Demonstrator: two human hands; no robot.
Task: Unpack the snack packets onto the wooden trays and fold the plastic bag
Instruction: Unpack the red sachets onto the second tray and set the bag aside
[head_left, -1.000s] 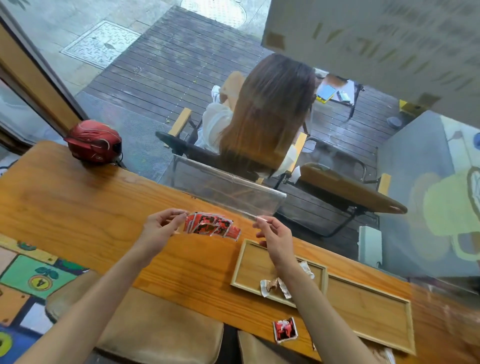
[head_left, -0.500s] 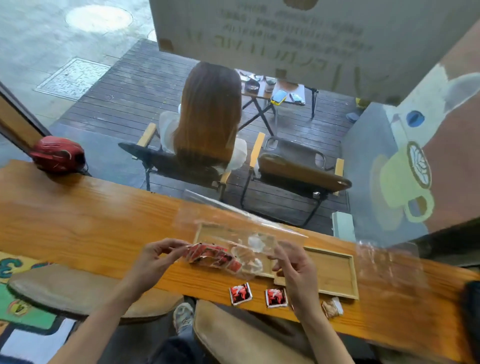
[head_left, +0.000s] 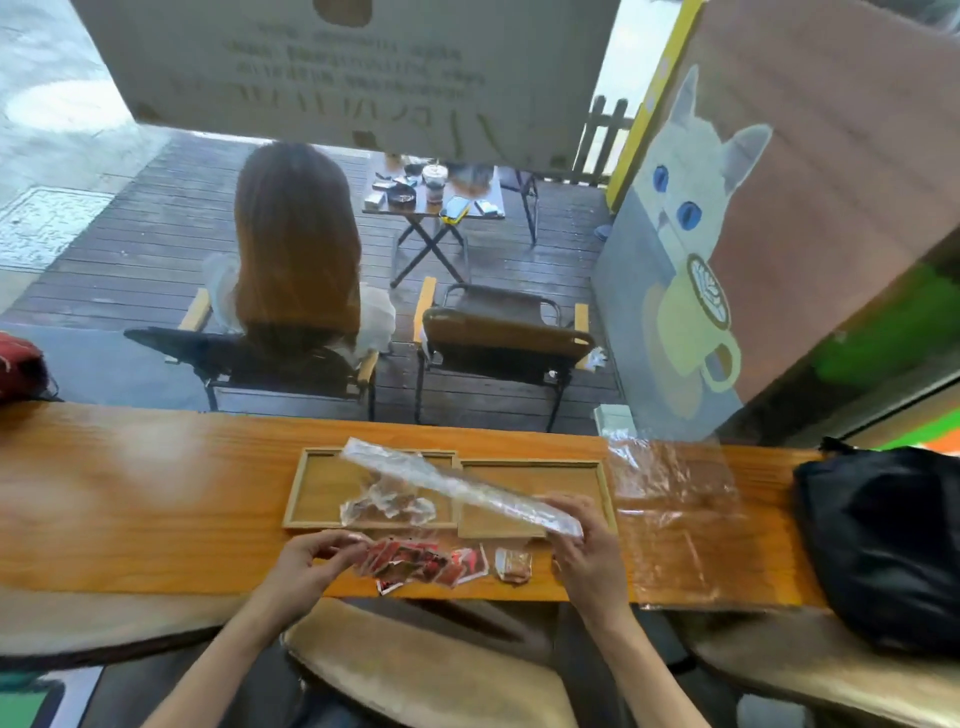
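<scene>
Two shallow wooden trays sit side by side on the orange counter, the left tray (head_left: 293, 493) and the right tray (head_left: 530, 480). A clear plastic bag (head_left: 467, 488) stretches diagonally over both. My left hand (head_left: 306, 558) pinches its lower end, where several red snack packets (head_left: 410, 558) bunch under the film at the counter's front edge. My right hand (head_left: 587, 545) grips the bag's long rolled edge. A tan packet (head_left: 514, 564) lies on the counter between my hands. Pale crumpled packets (head_left: 387, 506) rest in the left tray.
A second clear plastic bag (head_left: 675, 519) lies flat on the counter right of the trays, with a black bag (head_left: 883, 545) beyond it. A red helmet (head_left: 15, 364) sits at the far left. Behind the window, a person sits on a chair. Stools stand below the counter.
The view has swung right and the trays now lie centred. Both hands have brought the bag lower, with the red packets down at the counter's front edge and the bag stretched across the trays.
</scene>
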